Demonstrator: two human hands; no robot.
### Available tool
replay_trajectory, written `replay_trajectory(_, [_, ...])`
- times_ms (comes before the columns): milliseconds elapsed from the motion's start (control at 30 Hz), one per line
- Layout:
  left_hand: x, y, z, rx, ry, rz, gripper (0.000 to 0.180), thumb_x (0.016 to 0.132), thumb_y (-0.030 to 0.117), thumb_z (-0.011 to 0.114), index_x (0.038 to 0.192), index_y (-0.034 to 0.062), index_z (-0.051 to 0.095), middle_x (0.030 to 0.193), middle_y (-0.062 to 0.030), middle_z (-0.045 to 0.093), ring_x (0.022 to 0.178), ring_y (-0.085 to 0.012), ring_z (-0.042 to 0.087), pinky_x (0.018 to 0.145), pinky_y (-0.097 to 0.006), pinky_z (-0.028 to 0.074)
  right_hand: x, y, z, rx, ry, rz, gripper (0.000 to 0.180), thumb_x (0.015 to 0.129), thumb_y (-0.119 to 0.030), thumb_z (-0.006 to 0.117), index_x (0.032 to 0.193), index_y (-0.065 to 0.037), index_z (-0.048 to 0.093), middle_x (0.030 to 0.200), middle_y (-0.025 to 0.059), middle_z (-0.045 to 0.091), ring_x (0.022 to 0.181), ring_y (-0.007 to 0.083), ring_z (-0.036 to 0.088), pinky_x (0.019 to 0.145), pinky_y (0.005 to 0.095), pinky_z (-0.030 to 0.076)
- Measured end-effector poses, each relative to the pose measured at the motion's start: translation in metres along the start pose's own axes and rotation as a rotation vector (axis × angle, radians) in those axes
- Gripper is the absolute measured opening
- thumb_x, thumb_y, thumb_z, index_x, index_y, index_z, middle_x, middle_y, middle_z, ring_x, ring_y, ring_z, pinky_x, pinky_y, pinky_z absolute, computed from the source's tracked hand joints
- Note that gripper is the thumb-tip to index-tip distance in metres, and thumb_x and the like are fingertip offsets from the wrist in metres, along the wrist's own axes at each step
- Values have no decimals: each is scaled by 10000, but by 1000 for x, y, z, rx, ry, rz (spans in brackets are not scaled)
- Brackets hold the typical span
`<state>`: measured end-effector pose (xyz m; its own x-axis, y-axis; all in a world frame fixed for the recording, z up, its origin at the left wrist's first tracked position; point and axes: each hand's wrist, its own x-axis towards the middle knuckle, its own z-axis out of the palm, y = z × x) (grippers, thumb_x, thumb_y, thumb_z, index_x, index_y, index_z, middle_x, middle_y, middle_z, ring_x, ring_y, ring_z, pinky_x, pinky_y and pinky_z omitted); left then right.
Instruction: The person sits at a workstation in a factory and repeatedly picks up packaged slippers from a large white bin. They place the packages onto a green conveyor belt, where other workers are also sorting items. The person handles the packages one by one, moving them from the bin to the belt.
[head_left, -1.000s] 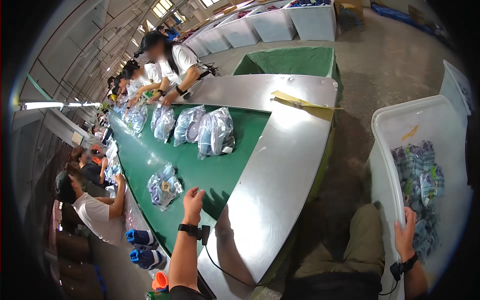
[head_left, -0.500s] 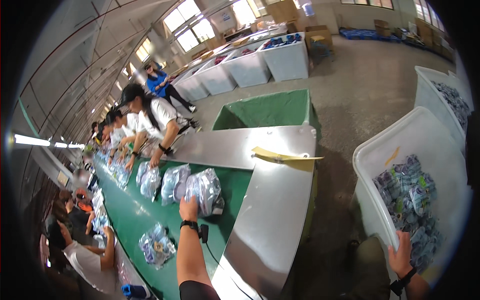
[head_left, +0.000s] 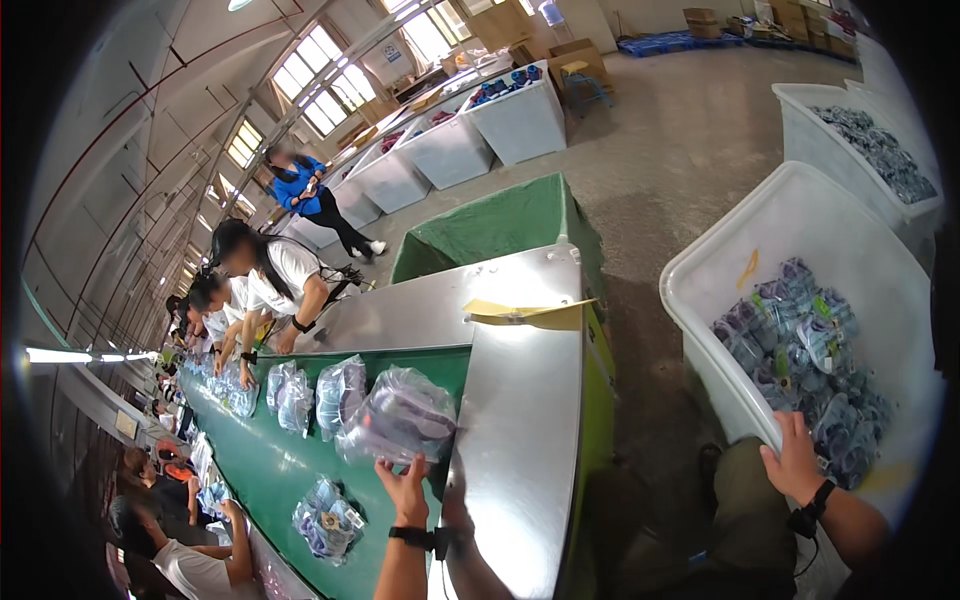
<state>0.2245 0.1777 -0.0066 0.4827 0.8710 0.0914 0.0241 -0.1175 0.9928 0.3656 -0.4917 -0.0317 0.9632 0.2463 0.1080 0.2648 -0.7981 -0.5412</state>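
Note:
My left hand [head_left: 404, 493] has its fingers at the near edge of a clear plastic bag [head_left: 400, 415] with what look like grey-purple shoes inside. This bag is tilted over the green conveyor belt [head_left: 245, 455], beside the metal edge. Two more filled clear bags, a middle one [head_left: 341, 395] and a farther one [head_left: 290, 398], stand in a row beyond it. Nearer to me on the belt lies a bluish bagged bundle [head_left: 329, 520]. At the right, my right hand [head_left: 796, 460] is closed over the rim of a white bin [head_left: 690, 270] holding a heap of bagged shoes [head_left: 800, 345].
A metal ledge [head_left: 520, 410] borders the belt, with a yellow strip [head_left: 530, 312] on its corner. Behind it stands a green bin [head_left: 480, 225]. Co-workers [head_left: 285, 275] line both sides of the belt. More white bins [head_left: 515, 120] stand at the back.
My left hand has shifted nearer with the bag, which now tilts toward me. My right hand still grips the bin rim. The whole view has swung slightly to the right.

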Motion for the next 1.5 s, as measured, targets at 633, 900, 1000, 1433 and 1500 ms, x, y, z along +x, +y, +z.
replay_trajectory(633, [-136, 79, 62, -1, -258, -283, 973, 899, 141, 766, 1669, 132, 170, 1558, -193, 344, 1333, -324, 518, 1043, -426, 484, -7, 15, -6, 62, 41, -117, 663, 865, -215, 756, 1418, -21, 445, 1253, 227, 491, 1126, 460, 542, 964, 511, 459])
replay_trajectory(900, [-224, 116, 156, -409, -975, -585, 795, 894, 72, 527, 1633, -28, 253, 1517, -231, 505, 1323, -326, 587, 1089, -449, 524, -6, 43, -24, 478, -10, -113, 460, 970, -243, 705, 1336, -2, 565, 1189, 179, 609, 1131, 324, 607, 935, 422, 520])
replay_trajectory(1000, [-271, 128, 189, -369, -1087, -667, 793, 873, 66, 552, 1611, -63, 292, 1537, -217, 499, 1346, -317, 575, 1117, -428, 499, 0, 41, -46, 794, -168, -15, 439, 1018, -279, 666, 1358, -16, 582, 1245, 150, 648, 1126, 264, 652, 923, 370, 547])
replay_trajectory(1433, [-388, 143, 271, -102, -1469, -445, 653, 930, 79, 730, 1514, -64, 476, 1512, -187, 554, 1345, -297, 572, 1139, -453, 442, -88, 73, -136, 1082, -716, 222, 619, 976, -296, 761, 1446, 30, 525, 1256, 62, 669, 1172, 127, 604, 1036, 302, 498])
replay_trajectory(1500, [-384, 140, 271, 7, -1410, -281, 615, 960, 144, 727, 1501, -44, 503, 1520, -175, 556, 1342, -295, 574, 1100, -448, 477, -106, 96, -153, 1206, -429, 327, 509, 988, -192, 733, 1410, 26, 551, 1202, 50, 678, 1127, 132, 634, 1025, 311, 510])
